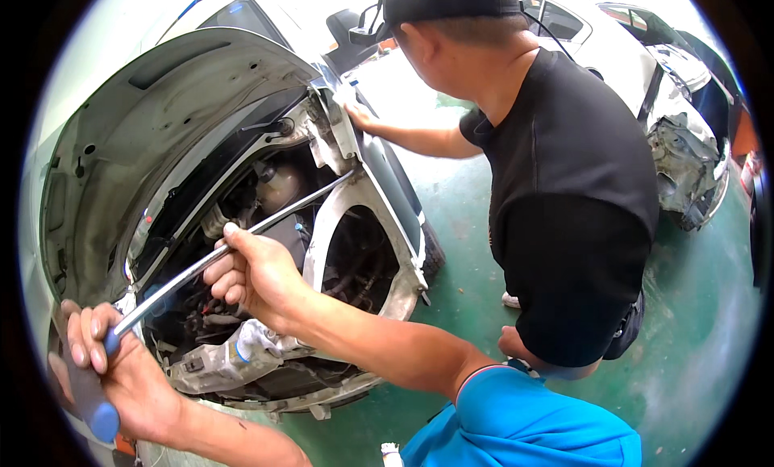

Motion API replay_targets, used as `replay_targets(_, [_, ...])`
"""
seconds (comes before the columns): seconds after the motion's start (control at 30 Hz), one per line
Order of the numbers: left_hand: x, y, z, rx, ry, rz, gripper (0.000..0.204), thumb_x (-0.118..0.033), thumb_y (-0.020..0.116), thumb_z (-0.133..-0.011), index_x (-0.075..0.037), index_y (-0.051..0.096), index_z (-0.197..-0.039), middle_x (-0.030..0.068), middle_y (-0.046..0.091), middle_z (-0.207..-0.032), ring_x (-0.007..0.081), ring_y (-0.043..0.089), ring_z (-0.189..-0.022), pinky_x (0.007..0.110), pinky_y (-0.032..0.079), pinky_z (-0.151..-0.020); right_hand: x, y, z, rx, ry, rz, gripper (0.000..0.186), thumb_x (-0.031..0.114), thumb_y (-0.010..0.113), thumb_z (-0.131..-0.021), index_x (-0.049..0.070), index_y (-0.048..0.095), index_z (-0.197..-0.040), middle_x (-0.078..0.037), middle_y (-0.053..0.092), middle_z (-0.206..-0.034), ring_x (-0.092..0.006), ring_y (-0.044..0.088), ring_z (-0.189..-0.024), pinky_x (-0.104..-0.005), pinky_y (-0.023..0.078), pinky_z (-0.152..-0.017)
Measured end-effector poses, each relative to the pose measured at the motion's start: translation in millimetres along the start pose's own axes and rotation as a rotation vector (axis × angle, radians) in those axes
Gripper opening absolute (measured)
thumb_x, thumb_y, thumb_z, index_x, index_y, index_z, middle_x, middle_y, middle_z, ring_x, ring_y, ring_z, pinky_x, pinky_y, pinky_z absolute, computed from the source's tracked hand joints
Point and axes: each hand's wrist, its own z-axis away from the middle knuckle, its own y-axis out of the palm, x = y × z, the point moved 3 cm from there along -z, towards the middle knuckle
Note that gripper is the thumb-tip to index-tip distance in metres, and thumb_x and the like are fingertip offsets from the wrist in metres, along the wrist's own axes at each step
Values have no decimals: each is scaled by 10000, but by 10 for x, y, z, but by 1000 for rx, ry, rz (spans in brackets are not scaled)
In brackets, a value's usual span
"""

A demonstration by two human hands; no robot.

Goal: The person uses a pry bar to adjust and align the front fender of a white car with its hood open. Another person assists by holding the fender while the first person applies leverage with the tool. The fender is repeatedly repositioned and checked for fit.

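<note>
Probably, the bar [173, 289] is stiff and heavy, best held by its handle [103, 423], gripped by the left hand [133, 378]; the bar's middle is held by the right hand [264, 275].

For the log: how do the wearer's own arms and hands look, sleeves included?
Both the left hand and right hand are ungloved, with no watch visible; the forearms are bare. The right arm's short sleeve is bright blue with thin contrasting trim. No left sleeve shows.
</note>
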Motion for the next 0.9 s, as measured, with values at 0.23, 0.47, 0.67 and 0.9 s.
replay_targets(0.23, [118,-23,213,-96,58,-110,467,-130,512,-973,198,324,-1248,45,408,-748,120,413,-636,312,391,-806,33,-208,-14,-28,67,35,379,295,435,-1052,-45,580,-968,-218,690,-773,-231,648,-541,-264,491,-447])
replay_targets(0.47, [248,-10,485,-85,43,-54,486,-170,590,-969,160,353,-1236,43,437,-748,113,417,-641,294,375,-796,18,-339,77,-88,71,78,330,269,444,-1045,-26,564,-958,-224,684,-751,-243,625,-503,-268,436,-418])
replay_targets(0.67, [271,53,507,-96,19,-117,477,-187,584,-964,160,370,-1211,33,425,-727,104,401,-627,288,364,-760,37,-379,98,-104,98,48,343,287,460,-1036,-18,585,-942,-208,686,-740,-232,624,-500,-272,433,-411])
replay_targets(0.9, [224,-6,461,4,-29,-203,478,-233,557,-976,159,383,-1186,25,414,-708,92,387,-624,280,349,-734,41,-386,76,-81,110,19,338,282,458,-1036,-18,583,-945,-208,683,-727,-233,620,-495,-269,439,-416])
